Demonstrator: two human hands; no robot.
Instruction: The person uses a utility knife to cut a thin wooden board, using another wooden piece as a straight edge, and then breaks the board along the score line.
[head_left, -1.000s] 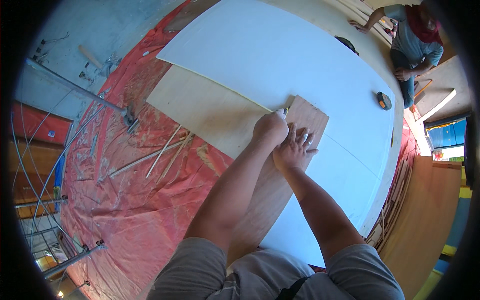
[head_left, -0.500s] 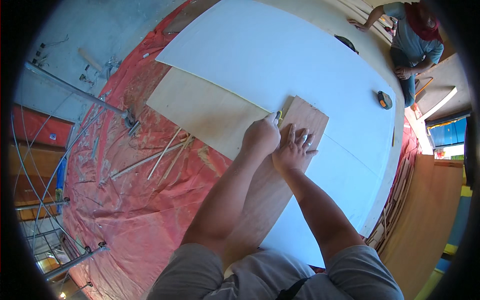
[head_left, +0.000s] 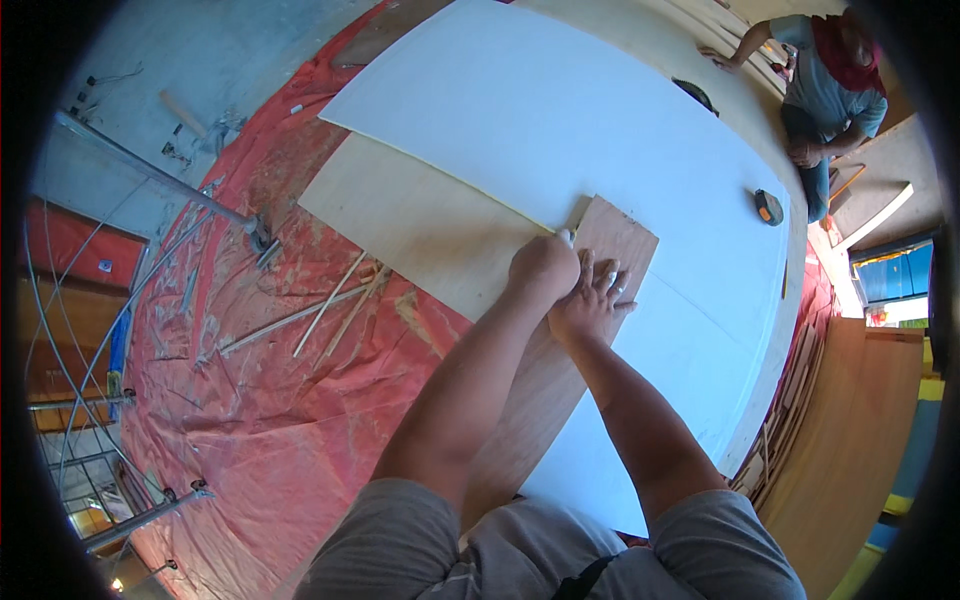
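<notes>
My left hand (head_left: pixel 545 268) is closed in a fist on what looks like a utility knife, almost wholly hidden now; the earlier frame shows a bit of yellow at the fist. It rests against the left edge of a brown wooden board (head_left: pixel 618 228). Spread flat on that board, my right hand (head_left: pixel 592 305) presses it onto a large white sheet (head_left: pixel 520 110). The board lies slanted across the sheet, its near end under my body. Left of the sheet's pale yellow edge, a bare plywood panel (head_left: pixel 400 215) shows.
A tape measure (head_left: pixel 768 207) and a dark toothed disc (head_left: pixel 694 96) lie toward the right. At the far right a person (head_left: pixel 835 85) crouches. Thin wood strips (head_left: pixel 330 310) lie on red sheeting (head_left: pixel 270 440); metal poles (head_left: pixel 160 170) stand left. Wooden panels (head_left: pixel 850 440) lean at right.
My left fist has slid a little right and nearer to me along the board's edge, toward my right hand. The bit of yellow is now covered. My right hand stays put.
</notes>
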